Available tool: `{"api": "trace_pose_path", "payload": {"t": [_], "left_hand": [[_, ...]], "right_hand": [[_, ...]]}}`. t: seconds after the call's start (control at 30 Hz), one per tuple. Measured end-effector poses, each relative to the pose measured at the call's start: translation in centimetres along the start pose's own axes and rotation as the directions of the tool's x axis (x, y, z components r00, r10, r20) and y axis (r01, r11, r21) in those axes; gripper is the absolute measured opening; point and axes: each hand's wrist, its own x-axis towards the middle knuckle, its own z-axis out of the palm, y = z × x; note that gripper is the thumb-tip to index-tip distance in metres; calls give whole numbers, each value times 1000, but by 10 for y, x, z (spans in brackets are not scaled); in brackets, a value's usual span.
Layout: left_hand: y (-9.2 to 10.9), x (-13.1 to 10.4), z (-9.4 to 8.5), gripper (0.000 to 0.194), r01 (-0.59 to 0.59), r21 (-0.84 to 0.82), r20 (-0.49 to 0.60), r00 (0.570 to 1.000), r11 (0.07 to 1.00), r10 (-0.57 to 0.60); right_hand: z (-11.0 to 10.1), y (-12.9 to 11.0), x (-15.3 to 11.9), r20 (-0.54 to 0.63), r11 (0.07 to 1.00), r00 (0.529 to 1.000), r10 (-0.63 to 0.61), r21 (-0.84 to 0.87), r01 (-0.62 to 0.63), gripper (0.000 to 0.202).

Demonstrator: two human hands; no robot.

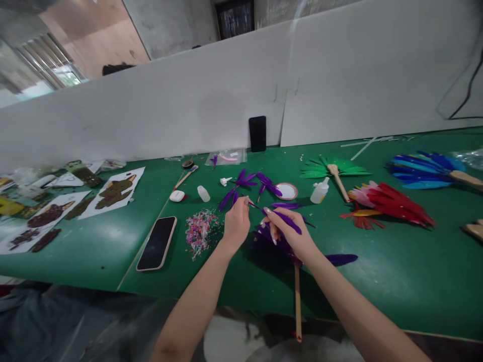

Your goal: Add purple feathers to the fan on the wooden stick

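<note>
Projecting past the near edge of the green table (377, 291), a slim wooden stick (298, 301) runs up to a bundle of purple feathers (275, 246), which I see partly hidden beneath the right hand (298, 241). A dark loose feather (341, 259) lies to the right of the bundle. The right hand is closed in a pinch on a single purple feather (290, 221), held above the bundle with its vane lying across the fingers. The left hand (237, 219) is likewise nearly closed, its fingertips gathered at the thin end of that same feather (I cannot tell how firmly they grip). Beside the left wrist I note a heap of multicoloured bits (201, 229) and, farther left, a phone (157, 244) with its dark screen up.

Just beyond the hands I find a white case (177, 196), a small white bottle (203, 193), loose purple sprays (241, 181), a round dish (296, 192) with a reddish rim, and a nozzle-topped bottle (320, 191) standing upright. To the right lie a red feather piece (402, 203), a green feather fan (320, 168) and a blue feather fan (418, 168); to the left, a white sheet (138, 176) bears a brownish shape. Farthest along the table, a black rectangular device (257, 133) leans against a pale partition (188, 105).
</note>
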Motion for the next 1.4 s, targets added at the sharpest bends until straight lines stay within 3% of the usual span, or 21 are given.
{"api": "trace_pose_path", "payload": {"t": [0.43, 0.63, 0.9, 1.17, 1.4], "left_hand": [[4, 0, 1, 18, 54, 49, -75, 996, 997, -51], [-9, 13, -14, 32, 131, -72, -182, 973, 989, -142], [-4, 18, -23, 36, 196, -123, -49, 978, 973, -203], [-5, 23, -32, 20, 258, 25, -32, 966, 966, -257], [-9, 22, -39, 33, 317, 346, 12, 940, 883, -342]], "right_hand": [[3, -4, -4, -19, 981, 993, -116, -158, 112, 32], [-1, -10, -4, -86, 985, 987, -134, -122, 123, 38], [-2, -7, -1, -52, 995, 995, -90, -53, 88, 38], [-3, -7, -1, -72, 996, 995, -67, -57, 63, 34], [-3, -6, -1, -62, 999, 997, -47, -18, 45, 34]]}}
